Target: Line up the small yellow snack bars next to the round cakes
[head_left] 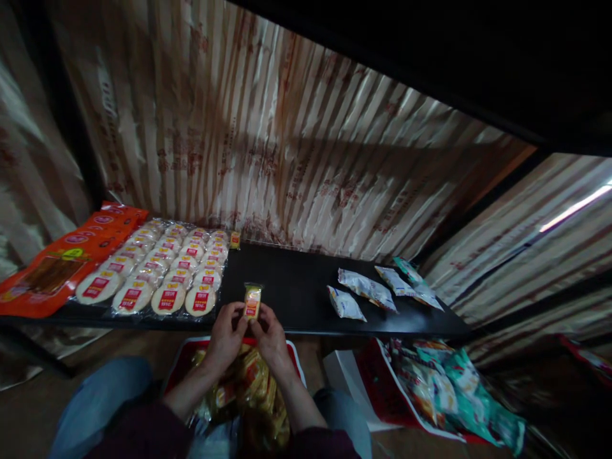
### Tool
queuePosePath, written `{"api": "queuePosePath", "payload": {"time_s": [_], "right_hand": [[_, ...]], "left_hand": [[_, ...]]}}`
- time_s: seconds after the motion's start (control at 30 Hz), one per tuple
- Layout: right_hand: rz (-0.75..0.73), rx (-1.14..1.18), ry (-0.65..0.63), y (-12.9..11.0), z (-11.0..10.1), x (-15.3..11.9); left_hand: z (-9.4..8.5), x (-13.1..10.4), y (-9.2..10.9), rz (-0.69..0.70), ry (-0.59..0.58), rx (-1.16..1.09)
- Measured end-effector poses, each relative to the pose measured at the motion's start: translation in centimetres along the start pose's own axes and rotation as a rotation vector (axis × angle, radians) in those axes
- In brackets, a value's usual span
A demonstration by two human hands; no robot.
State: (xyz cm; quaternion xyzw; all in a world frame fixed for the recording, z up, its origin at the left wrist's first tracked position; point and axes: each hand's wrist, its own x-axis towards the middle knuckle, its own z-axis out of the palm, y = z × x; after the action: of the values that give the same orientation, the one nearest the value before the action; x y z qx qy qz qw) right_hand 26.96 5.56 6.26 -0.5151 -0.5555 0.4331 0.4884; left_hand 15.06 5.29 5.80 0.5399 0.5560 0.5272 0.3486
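Between my two hands is a small snack packet (252, 302), yellow with a red and white label, held upright above the front edge of the black shelf. My left hand (228, 331) pinches its left side with thumb and fingers. On its right side, my right hand (270, 335) grips it the same way. Below my forearms sits a red box with a white rim (295, 364), filled with similar gold-wrapped packets (255, 376). One more such packet (234, 240) stands at the back of the shelf, beside the rows of round crackers.
Rows of clear-wrapped round crackers (168, 298) cover the shelf's left part, beside an orange bag (71, 261). Several white packets (368, 288) lie on the black shelf (287, 280) at right. A red box (382, 382) of green bags (463, 376) stands below. A dark board (430, 57) hangs overhead.
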Motion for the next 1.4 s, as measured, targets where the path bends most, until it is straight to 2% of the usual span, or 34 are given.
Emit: {"api": "queuePosePath", "payload": {"time_s": [0.23,0.47,0.67,0.93,1.2,1.4], "right_hand": [[-0.031,-0.137,0.048,0.1,0.3,4.5],[-0.02,-0.137,0.069,0.4,1.3,8.5],[-0.001,-0.068,0.037,1.3,2.8,11.9],[-0.029,-0.098,0.059,3.0,4.4,15.5],[-0.005,-0.15,0.001,3.1,4.6,17.7],[-0.034,-0.181,0.018,3.2,5.1,18.7]], "left_hand": [[0.3,4.0,1.2,0.043,-0.038,0.189],[0.6,7.2,0.8,0.068,-0.08,0.366],[0.6,9.9,0.7,0.096,-0.068,0.387],[0.6,11.8,1.5,0.057,-0.103,0.394],[1.2,13.6,-0.2,0.03,-0.102,0.33],[1.8,14.7,-1.5,-0.011,-0.084,0.287]]}}
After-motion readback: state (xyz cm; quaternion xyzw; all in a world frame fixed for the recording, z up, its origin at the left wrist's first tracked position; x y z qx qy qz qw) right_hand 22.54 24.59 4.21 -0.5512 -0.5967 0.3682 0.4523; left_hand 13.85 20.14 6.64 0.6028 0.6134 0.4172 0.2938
